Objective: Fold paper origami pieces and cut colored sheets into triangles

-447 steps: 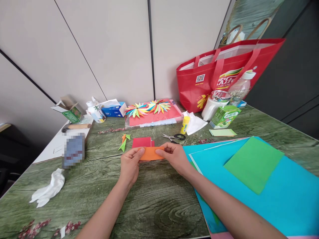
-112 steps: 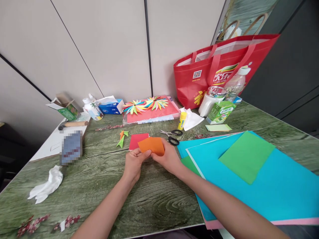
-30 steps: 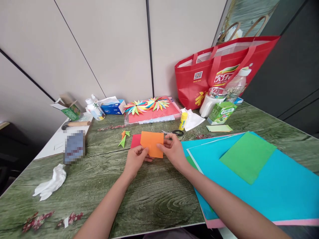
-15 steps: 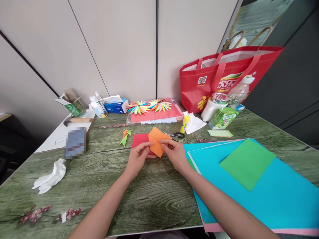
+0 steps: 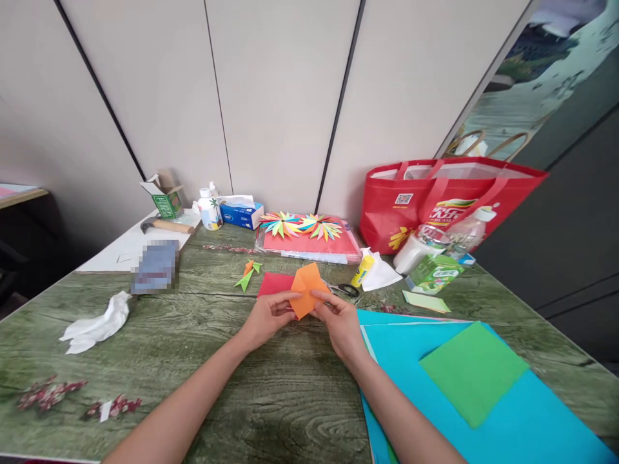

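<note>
Between my hands, a little above the table, is a piece of folded orange paper (image 5: 307, 283) with a diagonal crease. My left hand (image 5: 269, 317) pinches its left side between fingers and thumb. My right hand (image 5: 340, 322) grips its lower right side the same way. Partly hidden behind the orange piece lies a red paper square (image 5: 275, 282). Scissors with black handles (image 5: 346, 290) show just past my right fingers. To the left of the red square sits a small folded green and orange paper piece (image 5: 248, 275).
Blue sheets (image 5: 406, 361) with a green square (image 5: 474, 374) cover the right side. A yellow glue stick (image 5: 362, 270) stands beyond the scissors. Paper pinwheels (image 5: 300, 225) lie on a red pack at the back, near a red bag (image 5: 411, 206). A hammer (image 5: 167, 225) and crumpled tissue (image 5: 99, 325) are left.
The orange paper went from a folded strip to an opened square, then was turned and bent into a pointed shape. Both hands kept hold of it. The camera view has tilted.
</note>
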Motion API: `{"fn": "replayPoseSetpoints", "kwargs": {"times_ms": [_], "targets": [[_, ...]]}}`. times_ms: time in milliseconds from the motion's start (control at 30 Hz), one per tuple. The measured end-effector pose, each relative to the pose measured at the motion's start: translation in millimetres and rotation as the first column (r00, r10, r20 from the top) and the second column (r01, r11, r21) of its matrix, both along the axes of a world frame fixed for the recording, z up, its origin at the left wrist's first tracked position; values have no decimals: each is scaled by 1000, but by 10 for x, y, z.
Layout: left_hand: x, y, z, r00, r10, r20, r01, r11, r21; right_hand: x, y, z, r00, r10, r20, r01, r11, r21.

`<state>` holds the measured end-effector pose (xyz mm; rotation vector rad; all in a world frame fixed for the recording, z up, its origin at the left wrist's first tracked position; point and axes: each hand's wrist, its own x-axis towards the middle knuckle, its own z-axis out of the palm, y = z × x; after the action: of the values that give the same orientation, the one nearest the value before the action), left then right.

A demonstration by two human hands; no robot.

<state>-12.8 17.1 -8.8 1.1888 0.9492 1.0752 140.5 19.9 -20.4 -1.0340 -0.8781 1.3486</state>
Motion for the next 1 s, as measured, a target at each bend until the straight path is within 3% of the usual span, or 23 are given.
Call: {"fn": "replayPoseSetpoints", "kwargs": {"times_ms": [133,533,800,1000], "targets": [[9,-12,26,998,-33,48,30,998,58,-7,1,24,999,-8,-34,8,1000,-1],[-32,-6,78,990,135,49,-134,991,-15,-36,-44,63,983,167,-74,-164,986,40],[-71,14,31,953,302,20,-302,950,75,-27,-33,66,966,161,201,-199,961,190],[-41,10,-17,956,259,140,-254,966,-54,-23,-2,-8,935,98,340,-178,961,213]]}}
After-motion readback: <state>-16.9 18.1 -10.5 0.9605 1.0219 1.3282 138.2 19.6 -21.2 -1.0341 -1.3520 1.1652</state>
